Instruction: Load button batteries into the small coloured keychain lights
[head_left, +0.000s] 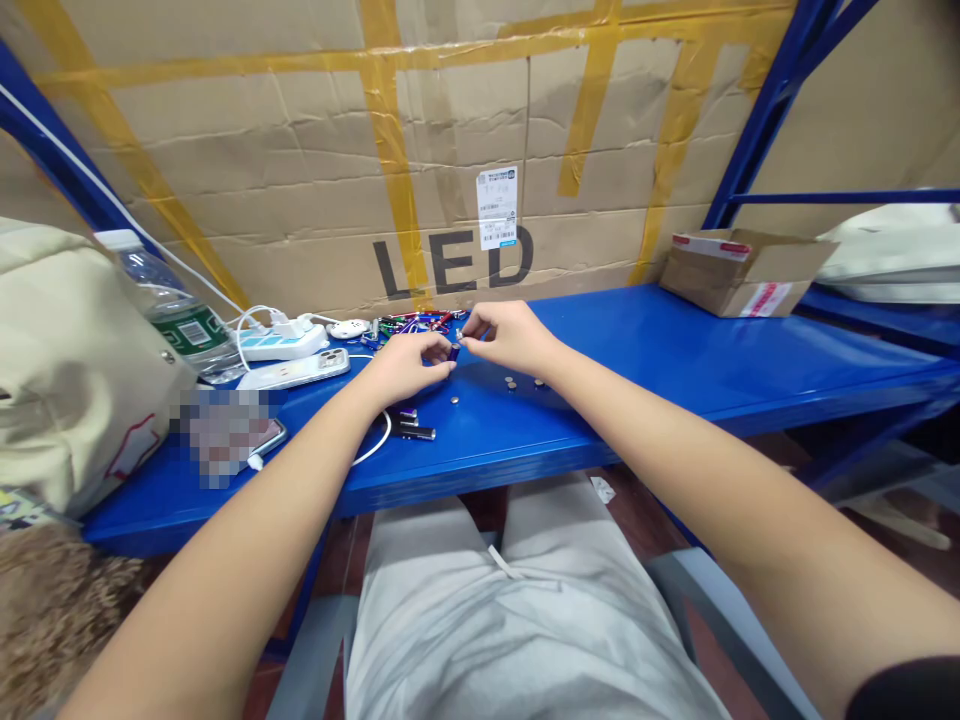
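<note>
Over the blue table (480, 445), my left hand (411, 368) pinches a small dark cylinder (454, 352) between thumb and fingers. Close to its right, my right hand (510, 335) is closed on a tiny silvery piece (460, 337), held near the cylinder's top. Below my hands lies a small round disc (454, 400), and a few more discs (511, 384) rest under my right hand. Dark metal tubes (416, 432) lie beside my left wrist. Behind my hands is a pile of colorful small metal parts (420, 322).
On the left are a cream bag (67, 360), a bottle (191, 325), a power strip (281, 342), a phone (300, 370), another device (266, 440) and white cables. An open cardboard box (742, 270) sits back right. A large taped carton (300, 180) stands behind the table.
</note>
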